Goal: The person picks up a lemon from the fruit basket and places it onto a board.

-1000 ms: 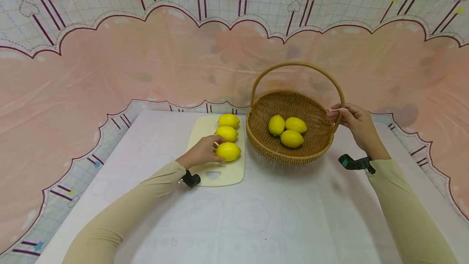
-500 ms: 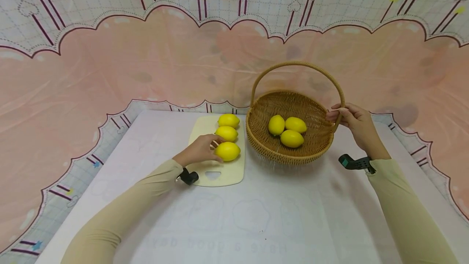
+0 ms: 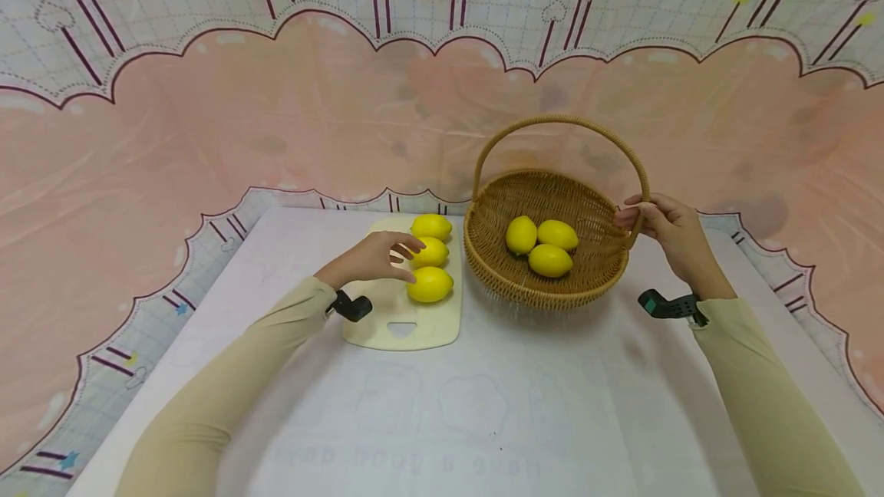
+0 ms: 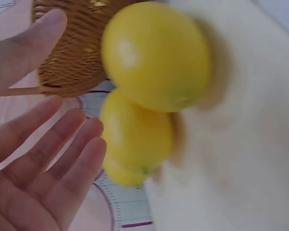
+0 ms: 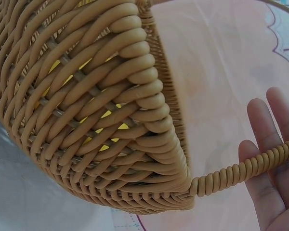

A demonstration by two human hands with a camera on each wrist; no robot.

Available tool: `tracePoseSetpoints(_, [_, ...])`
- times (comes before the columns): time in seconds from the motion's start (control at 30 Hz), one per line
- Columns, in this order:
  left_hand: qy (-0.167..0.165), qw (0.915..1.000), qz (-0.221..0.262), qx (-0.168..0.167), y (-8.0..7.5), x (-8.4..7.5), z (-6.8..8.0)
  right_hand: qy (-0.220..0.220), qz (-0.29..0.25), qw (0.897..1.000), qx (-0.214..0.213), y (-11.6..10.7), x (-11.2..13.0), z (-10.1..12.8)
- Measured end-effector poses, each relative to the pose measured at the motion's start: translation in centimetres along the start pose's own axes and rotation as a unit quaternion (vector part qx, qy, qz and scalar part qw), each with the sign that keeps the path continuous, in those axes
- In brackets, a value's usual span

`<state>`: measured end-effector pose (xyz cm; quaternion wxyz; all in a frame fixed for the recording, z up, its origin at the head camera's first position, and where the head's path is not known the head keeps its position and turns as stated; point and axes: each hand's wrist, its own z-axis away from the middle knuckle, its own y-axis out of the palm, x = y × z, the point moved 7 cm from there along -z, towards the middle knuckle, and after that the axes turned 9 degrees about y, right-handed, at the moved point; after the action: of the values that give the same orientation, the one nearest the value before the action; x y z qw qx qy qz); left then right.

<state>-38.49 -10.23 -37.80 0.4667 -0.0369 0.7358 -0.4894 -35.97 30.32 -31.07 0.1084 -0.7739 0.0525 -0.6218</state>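
Hovering above the cutting board (image 3: 387, 328), the left hand (image 3: 376, 258) has its fingers spread and relaxed and grips nothing; its fingertips lie just beside the nearest lemon (image 3: 430, 284) and over the middle lemon (image 3: 433, 252), though contact cannot be confirmed because the left wrist view is blurred. A third lemon (image 3: 432, 226) lies at the far end of the same row on the board. The right hand (image 3: 668, 232) holds the base of the basket handle (image 3: 562, 123), with thumb and fingers curled around the coiled cane where it meets the rim; in the right wrist view the handle crosses the palm. The wicker basket (image 3: 545, 294) stands on the desk (image 3: 483, 413) just right of the board and contains three lemons (image 3: 543, 245) clustered near its centre. Both arms wear beige sleeves (image 3: 228, 393), each with a dark wrist mount. A pink patterned backdrop (image 3: 207, 129) rises behind the desk.
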Motion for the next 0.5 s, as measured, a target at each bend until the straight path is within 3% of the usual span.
tracePoseSetpoints(0.27, [0.031, 0.9985, 0.042, 0.018, -2.5, -3.7, -3.1, 0.000, 0.009, 1.000, -0.002, -0.1, -0.2, -0.1])
tracePoseSetpoints(0.5, [0.077, 0.9940, 0.063, 0.045, -2.5, -7.2, -7.2, 0.001, 0.017, 1.000, -0.004, 0.0, -0.1, -0.1])
